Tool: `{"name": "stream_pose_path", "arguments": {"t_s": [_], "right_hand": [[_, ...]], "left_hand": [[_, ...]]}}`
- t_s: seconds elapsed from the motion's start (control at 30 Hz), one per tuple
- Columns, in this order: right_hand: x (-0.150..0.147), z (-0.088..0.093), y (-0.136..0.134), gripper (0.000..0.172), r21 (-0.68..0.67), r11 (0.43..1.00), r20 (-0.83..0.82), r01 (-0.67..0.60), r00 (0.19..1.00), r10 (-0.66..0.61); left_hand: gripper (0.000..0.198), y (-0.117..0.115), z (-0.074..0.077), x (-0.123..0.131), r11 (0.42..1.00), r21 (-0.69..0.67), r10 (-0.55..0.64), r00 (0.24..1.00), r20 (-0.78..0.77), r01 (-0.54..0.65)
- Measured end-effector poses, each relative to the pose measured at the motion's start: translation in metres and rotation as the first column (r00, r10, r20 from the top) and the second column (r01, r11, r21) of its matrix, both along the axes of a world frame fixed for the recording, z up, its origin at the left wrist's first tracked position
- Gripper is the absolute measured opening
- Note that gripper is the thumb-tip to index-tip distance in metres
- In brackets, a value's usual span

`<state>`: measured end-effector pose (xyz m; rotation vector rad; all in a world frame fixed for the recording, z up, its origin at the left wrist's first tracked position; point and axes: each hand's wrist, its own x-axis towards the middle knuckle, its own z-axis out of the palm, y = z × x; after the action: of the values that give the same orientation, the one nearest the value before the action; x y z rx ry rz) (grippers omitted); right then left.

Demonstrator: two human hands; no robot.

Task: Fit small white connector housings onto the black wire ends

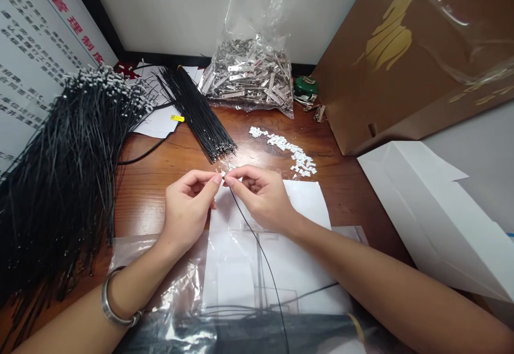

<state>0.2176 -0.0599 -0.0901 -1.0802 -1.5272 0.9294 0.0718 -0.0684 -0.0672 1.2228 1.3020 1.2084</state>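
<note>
My left hand and my right hand meet fingertip to fingertip over the wooden table. The right hand pinches the end of a thin black wire that trails down toward me. The left hand pinches a tiny white connector piece at that wire's tip. Just beyond the fingers lies a bundle of black wires, its bare ends pointing at my hands. A scatter of small white connector pieces lies to the right of it.
A big heap of black wires with white tips fills the left side. A clear bag of metal clips stands at the back. A brown cardboard box and a white box close off the right. White paper and clear plastic lie under my wrists.
</note>
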Motion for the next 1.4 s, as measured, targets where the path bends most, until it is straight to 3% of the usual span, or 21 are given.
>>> {"name": "stream_pose_path", "arguments": {"t_s": [0.13, 0.2, 0.43, 0.6, 0.8, 1.1, 1.2, 1.4], "right_hand": [[0.002, 0.0, 0.0, 0.01, 0.303, 0.953, 0.176, -0.004, 0.983, -0.052], [0.003, -0.001, 0.001, 0.011, 0.388, 0.921, 0.21, -0.027, 0.976, -0.06], [0.003, -0.002, 0.0, 0.012, 0.508, 0.861, 0.245, 0.017, 0.956, -0.164], [0.009, -0.005, 0.002, 0.013, 0.627, 0.777, 0.365, -0.054, 0.902, -0.232], [0.01, -0.007, 0.002, 0.015, 0.612, 0.785, 0.424, -0.093, 0.877, -0.226], [0.012, -0.004, 0.004, 0.014, 0.611, 0.786, 0.444, -0.095, 0.863, -0.24], [0.014, -0.004, 0.007, 0.01, 0.627, 0.775, 0.409, -0.083, 0.882, -0.236], [0.013, -0.003, 0.009, 0.01, 0.591, 0.806, 0.326, -0.045, 0.927, -0.187]], "left_hand": [[0.012, 0.0, 0.001, -0.002, 1.0, -0.018, -0.016, 1.0, 0.002, 0.016], [0.013, 0.0, 0.001, -0.002, 0.999, -0.017, -0.028, 1.0, -0.001, 0.028], [0.011, 0.0, 0.003, -0.004, 0.997, 0.055, -0.052, 0.995, -0.086, 0.057], [0.011, 0.001, 0.001, -0.007, 0.997, 0.037, -0.065, 0.993, -0.096, 0.069], [0.012, 0.003, 0.003, -0.007, 0.998, -0.006, -0.07, 0.996, -0.061, 0.069], [0.013, 0.003, -0.001, -0.008, 0.995, 0.041, -0.088, 0.993, -0.082, 0.092], [0.012, 0.003, -0.002, -0.008, 0.995, 0.04, -0.089, 0.992, -0.09, 0.093], [0.012, 0.003, -0.001, -0.008, 0.993, 0.009, -0.114, 0.991, -0.074, 0.115]]}}
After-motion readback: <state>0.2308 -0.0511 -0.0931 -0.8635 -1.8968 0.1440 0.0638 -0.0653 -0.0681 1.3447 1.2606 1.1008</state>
